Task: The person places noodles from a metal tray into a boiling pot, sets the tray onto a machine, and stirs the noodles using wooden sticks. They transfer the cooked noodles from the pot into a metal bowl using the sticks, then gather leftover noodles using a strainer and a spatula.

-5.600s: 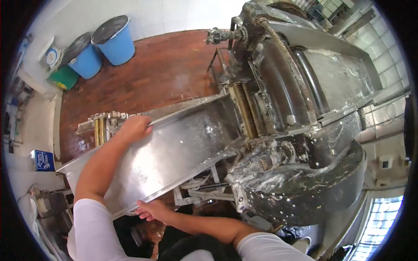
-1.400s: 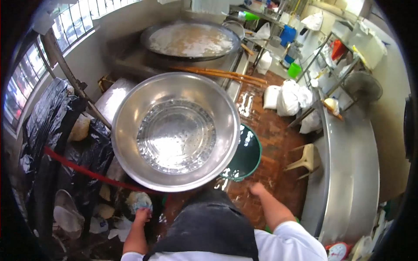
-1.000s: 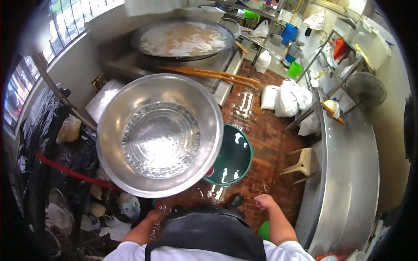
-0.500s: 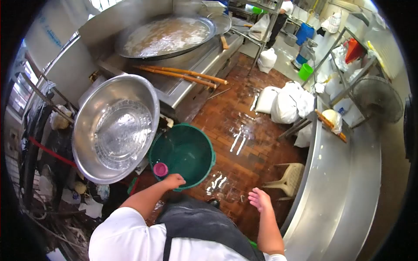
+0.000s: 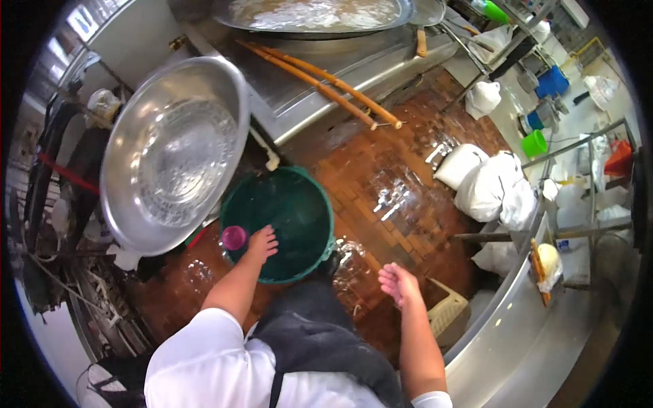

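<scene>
My left hand (image 5: 262, 243) is over the near left part of a green tub (image 5: 292, 234), its fingers apart and nothing in them. Just left of it a pink dipper (image 5: 234, 237) sits at the tub's left side. A large steel basin (image 5: 177, 149) stands to the left of the tub, its inside wet and shiny. My right hand (image 5: 400, 283) hangs over the brick floor to the right of the tub, fingers spread and holding nothing.
Two wooden poles (image 5: 326, 85) lie on the steel stove top beside a wide pan of cloudy liquid (image 5: 313, 13). White sacks (image 5: 493, 183) are on the wet floor. A beige stool (image 5: 447, 314) and a steel counter (image 5: 524, 340) are at the right.
Earlier my hands were on a metal tray by a machine. Since then the view has turned to the stove and basin, and my left hand has come over the green tub.
</scene>
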`<state>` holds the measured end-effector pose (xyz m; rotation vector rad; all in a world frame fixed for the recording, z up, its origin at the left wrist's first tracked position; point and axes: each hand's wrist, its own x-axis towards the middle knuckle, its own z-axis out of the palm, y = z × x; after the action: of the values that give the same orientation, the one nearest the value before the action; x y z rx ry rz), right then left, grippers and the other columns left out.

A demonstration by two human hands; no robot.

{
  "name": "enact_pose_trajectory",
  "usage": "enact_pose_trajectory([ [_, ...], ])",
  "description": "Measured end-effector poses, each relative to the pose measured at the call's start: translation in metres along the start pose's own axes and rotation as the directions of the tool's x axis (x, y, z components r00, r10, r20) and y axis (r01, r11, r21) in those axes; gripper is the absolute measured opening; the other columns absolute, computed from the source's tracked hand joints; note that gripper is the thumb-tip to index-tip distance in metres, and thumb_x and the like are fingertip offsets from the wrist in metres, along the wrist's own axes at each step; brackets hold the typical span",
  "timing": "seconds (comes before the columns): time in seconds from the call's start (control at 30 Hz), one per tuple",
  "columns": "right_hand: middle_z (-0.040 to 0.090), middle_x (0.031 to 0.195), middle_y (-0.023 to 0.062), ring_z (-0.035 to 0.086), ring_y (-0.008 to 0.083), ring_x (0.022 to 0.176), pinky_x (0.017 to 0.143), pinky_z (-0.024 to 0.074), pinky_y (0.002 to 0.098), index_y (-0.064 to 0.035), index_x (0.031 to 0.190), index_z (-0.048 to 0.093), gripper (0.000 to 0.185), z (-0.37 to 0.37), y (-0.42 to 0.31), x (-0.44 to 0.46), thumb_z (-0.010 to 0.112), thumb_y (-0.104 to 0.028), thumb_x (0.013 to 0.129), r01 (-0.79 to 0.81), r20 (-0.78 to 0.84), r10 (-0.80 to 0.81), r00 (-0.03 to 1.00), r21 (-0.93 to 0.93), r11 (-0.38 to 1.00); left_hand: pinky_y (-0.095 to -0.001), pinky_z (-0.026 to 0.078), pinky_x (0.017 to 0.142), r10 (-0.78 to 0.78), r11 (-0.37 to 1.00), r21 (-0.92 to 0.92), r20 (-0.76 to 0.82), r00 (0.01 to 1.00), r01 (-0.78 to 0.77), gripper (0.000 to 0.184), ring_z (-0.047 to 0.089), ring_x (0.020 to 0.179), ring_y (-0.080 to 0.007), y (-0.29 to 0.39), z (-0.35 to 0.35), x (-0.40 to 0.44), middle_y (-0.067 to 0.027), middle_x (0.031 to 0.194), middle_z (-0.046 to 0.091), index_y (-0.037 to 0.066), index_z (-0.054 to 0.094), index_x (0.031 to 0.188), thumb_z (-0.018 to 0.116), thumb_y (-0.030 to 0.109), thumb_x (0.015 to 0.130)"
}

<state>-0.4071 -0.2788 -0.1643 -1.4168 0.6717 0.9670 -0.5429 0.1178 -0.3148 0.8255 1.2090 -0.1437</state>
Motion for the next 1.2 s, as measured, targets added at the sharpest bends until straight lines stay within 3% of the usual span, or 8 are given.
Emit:
enact_pose_trajectory([
  [0.2,0.065,0.101,0.0088,0.062,0.0201,0.088,0.076,0.0492,0.0365,-0.0052,0.109,0.058,0.036,-0.012,-0.018,0.088,0.051,-0.036,0.092,-0.140,-0.029,0.142,0.989,0.078,0.987,-0.0441,0.038,0.096,0.045,0.980,-0.156,-0.414,0.909,-0.120,0.051,0.049,0.117,-0.0293,-0.048,-0.021,0.117,-0.0103,0.127,0.054,0.011,0.052,0.125,0.053,0.042,0.086],
  [0.3,0.063,0.111,0.0109,0.060,0.0230,0.100,0.084,0.0472,0.0384,-0.0032,0.115,0.056,0.040,0.014,-0.035,0.132,0.049,-0.036,0.093,-0.175,0.110,0.170,0.979,0.041,0.984,-0.0420,0.044,0.088,-0.175,0.891,-0.427,-0.014,0.985,0.152,0.039,0.055,0.108,-0.0296,-0.047,0.042,0.114,-0.0109,0.114,0.061,0.007,0.059,0.111,0.057,0.035,0.085],
  [0.47,0.061,0.112,0.0108,0.059,0.0250,0.099,0.087,0.0468,0.0421,-0.0042,0.114,0.056,0.036,0.100,-0.082,0.210,0.047,-0.032,0.093,-0.262,0.416,0.140,0.899,0.251,0.932,-0.0406,0.047,0.088,-0.194,0.979,0.058,0.575,0.795,0.197,0.029,0.057,0.108,-0.0251,0.028,0.228,-0.008,-0.0110,0.111,0.062,0.005,0.057,0.113,0.059,0.018,0.087],
  [0.7,0.037,0.054,-0.0061,0.030,0.0077,0.043,0.038,0.0212,0.0246,-0.0170,0.074,0.049,0.030,0.094,-0.185,0.195,0.063,-0.041,0.086,-0.008,-0.025,0.013,1.000,0.189,0.982,-0.0293,0.049,0.070,0.264,0.965,-0.007,-0.009,0.965,-0.264,0.019,0.061,0.087,-0.0160,0.056,0.181,0.014,-0.0047,0.100,0.065,0.009,0.060,0.101,0.058,0.010,0.082],
  [0.9,0.051,0.063,-0.0045,0.047,0.0105,0.054,0.047,0.0368,0.0269,-0.0165,0.082,0.057,0.020,0.028,-0.156,0.214,0.057,-0.036,0.089,-0.084,-0.010,0.091,0.996,0.297,0.951,-0.0408,0.047,0.077,0.110,0.973,-0.035,-0.796,0.595,-0.226,0.029,0.060,0.088,-0.0296,-0.014,0.035,0.100,-0.0148,0.097,0.065,0.000,0.063,0.098,0.059,0.026,0.085],
  [1.03,0.061,0.092,0.0035,0.059,0.0198,0.082,0.069,0.0489,0.0319,-0.0106,0.102,0.060,0.026,0.054,-0.128,0.226,0.047,-0.032,0.093,-0.165,0.041,0.161,0.986,0.124,0.978,-0.0396,0.049,0.078,-0.011,0.938,-0.339,0.172,0.985,0.070,0.027,0.060,0.094,-0.0272,-0.045,0.062,0.144,-0.0118,0.105,0.063,0.004,0.059,0.107,0.055,0.022,0.088],
  [1.1,0.061,0.100,0.0063,0.059,0.0235,0.089,0.075,0.0505,0.0339,-0.0084,0.108,0.060,0.031,0.083,-0.121,0.236,0.044,-0.031,0.093,-0.188,0.143,0.168,0.975,0.141,0.972,-0.0410,0.049,0.083,-0.053,0.884,-0.342,0.602,0.796,0.318,0.025,0.059,0.100,-0.0264,0.004,0.148,0.092,-0.0103,0.109,0.063,0.006,0.058,0.109,0.058,0.015,0.086],
  [1.2,0.060,0.097,0.0066,0.058,0.0238,0.085,0.071,0.0505,0.0338,-0.0069,0.107,0.060,0.031,0.121,-0.135,0.238,0.045,-0.031,0.092,-0.217,0.259,0.162,0.952,0.199,0.956,-0.0320,0.049,0.075,0.062,0.997,-0.066,0.534,0.843,-0.032,0.022,0.059,0.087,-0.0181,0.057,0.259,0.007,-0.0045,0.097,0.062,0.006,0.061,0.100,0.059,0.003,0.078],
])
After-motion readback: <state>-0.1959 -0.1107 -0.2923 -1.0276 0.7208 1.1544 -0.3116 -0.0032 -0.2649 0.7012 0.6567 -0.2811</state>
